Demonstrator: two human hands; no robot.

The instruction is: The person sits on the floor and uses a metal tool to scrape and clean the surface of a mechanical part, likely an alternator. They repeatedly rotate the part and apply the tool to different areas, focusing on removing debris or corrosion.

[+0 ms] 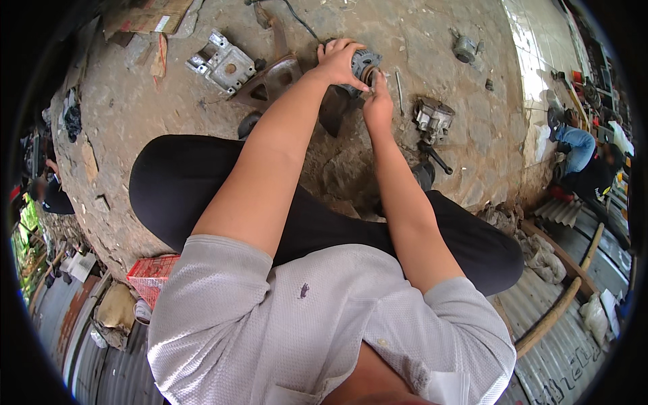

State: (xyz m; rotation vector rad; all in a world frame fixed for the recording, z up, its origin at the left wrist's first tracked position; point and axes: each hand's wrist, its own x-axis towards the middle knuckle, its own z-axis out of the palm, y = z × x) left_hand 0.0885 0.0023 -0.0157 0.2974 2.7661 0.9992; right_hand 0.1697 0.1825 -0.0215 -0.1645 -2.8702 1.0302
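A grey metal alternator (365, 59) with a ribbed housing is held just above the ground in front of me. My left hand (335, 65) wraps over its left side, thumb stretched toward the front. On its near right side sits a round brownish pulley (368, 74). The fingers of my right hand (378, 102) are closed at that pulley's edge; whether a small tool is between them is hidden. Below the alternator stands a dark rusty metal piece (332, 116). A thin metal rod (399, 93) lies right of my right hand.
A silver cast housing (227, 66) and a rusty metal bracket (275, 79) lie on the left. Right of my hands are a metal engine part (433, 118) and a dark-handled tool (437, 158). Farther off sits a small cylindrical part (465, 49). A red crate (150, 273) stands behind left; another person (586, 158) sits far right.
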